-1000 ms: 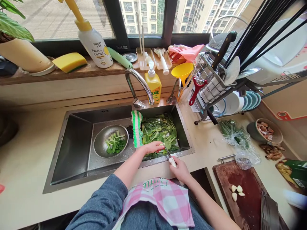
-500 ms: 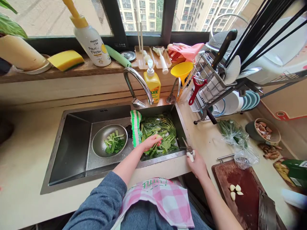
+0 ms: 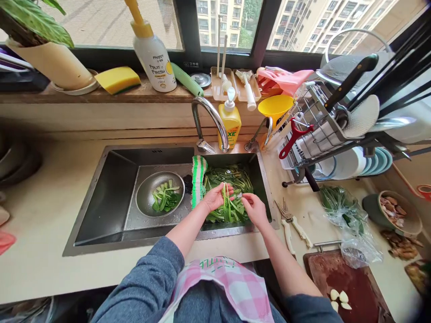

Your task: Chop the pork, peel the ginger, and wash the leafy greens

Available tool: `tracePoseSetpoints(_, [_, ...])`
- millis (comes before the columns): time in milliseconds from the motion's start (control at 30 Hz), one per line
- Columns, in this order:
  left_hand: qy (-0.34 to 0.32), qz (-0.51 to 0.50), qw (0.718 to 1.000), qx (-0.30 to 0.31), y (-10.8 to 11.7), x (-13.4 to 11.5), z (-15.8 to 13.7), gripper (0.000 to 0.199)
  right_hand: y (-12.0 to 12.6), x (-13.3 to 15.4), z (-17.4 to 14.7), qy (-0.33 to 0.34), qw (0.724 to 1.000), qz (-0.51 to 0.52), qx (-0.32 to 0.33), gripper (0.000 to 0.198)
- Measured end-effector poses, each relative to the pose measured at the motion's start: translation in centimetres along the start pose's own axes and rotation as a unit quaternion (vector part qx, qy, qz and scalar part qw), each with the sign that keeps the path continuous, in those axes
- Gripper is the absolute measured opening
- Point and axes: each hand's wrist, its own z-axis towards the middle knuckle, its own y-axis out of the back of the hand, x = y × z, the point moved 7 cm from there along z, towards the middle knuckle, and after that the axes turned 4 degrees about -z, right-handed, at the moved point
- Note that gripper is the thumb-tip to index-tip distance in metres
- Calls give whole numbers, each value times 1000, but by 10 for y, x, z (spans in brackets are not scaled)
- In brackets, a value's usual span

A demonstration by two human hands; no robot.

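Note:
Over the right sink basin [image 3: 267,197], my left hand [image 3: 215,197] is turned partly palm up and holds a bunch of leafy greens [image 3: 228,207] whose stems hang down. Close on its right, my right hand [image 3: 255,210] has thumb and fingers pinched together beside the greens. A small pale bit shows at those fingertips, too small to name. More greens [image 3: 235,172] lie in the water below. Kitchen scissors [image 3: 288,220] with white handles rest on the counter, blades spread. In the left basin [image 3: 97,211], a metal strainer bowl [image 3: 143,197] holds cut greens [image 3: 165,196].
A green-striped cloth [image 3: 198,181] hangs over the divider under the faucet [image 3: 210,114]. At right stand a dish rack [image 3: 316,130], a bagged green vegetable [image 3: 341,204], a bowl of meat [image 3: 372,213] and a cutting board [image 3: 323,269] with several garlic cloves [image 3: 338,297].
My right hand has let go of the scissors, which now lie on the counter, and has moved left to the greens by my left hand. The view has shifted left.

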Motion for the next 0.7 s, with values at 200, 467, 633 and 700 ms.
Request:
tracePoseSetpoints(200, [-61,54,996,-34,16,11,21,31,-85,-26,55,-100,978,123,137,36])
tracePoseSetpoints(467, [-122,166,937,-282,98,22,88,20,-128,-91,99,-166,950,74,252,23])
tracePoseSetpoints(633, [-143,143,920,-337,133,33,124,17,-150,-126,119,-185,950,31,250,26])
tracePoseSetpoints(700, [-149,144,915,-346,143,35,129,17,-157,-138,123,-194,949,22,247,28])
